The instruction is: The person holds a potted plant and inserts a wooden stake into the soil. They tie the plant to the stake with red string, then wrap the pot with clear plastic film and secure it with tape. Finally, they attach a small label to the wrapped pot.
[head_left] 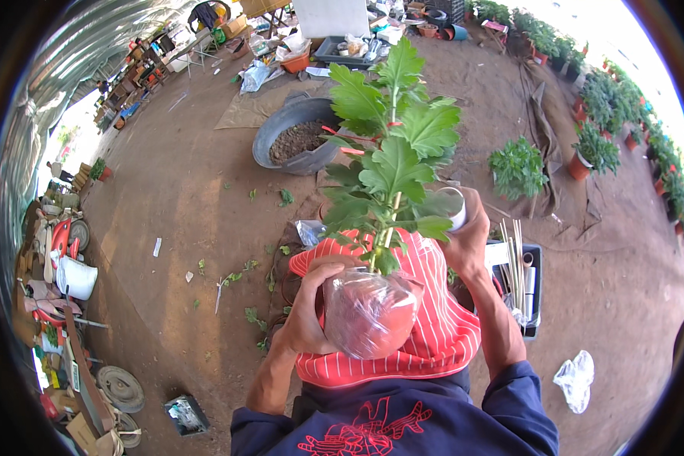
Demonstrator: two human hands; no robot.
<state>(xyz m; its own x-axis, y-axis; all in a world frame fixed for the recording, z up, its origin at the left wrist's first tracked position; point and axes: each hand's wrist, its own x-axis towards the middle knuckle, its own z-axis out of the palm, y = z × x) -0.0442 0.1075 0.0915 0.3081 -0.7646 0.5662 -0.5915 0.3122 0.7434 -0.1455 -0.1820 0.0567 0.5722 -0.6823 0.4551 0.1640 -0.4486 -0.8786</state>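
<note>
My left hand (313,310) grips a reddish plant pot (370,313) bound in clear plastic film, resting on the red striped apron over my lap. Out of the pot rises a leafy green plant (396,165), its top leaning away from me. A thin stake (394,211) runs along the stem, and red ties (353,151) show among the leaves. In my right hand (470,231) is a white roll (456,208), seen end-on beside the foliage and partly covered by leaves. Whether film stretches from the roll to the pot cannot be made out.
A large dark tub of soil (299,137) stands ahead. To the right sits a black crate (533,285) with thin sticks and rolls. Potted plants (595,151) line the right side. Leaf scraps (233,277) lie on the floor, and a crumpled plastic bag (574,381) lies lower right.
</note>
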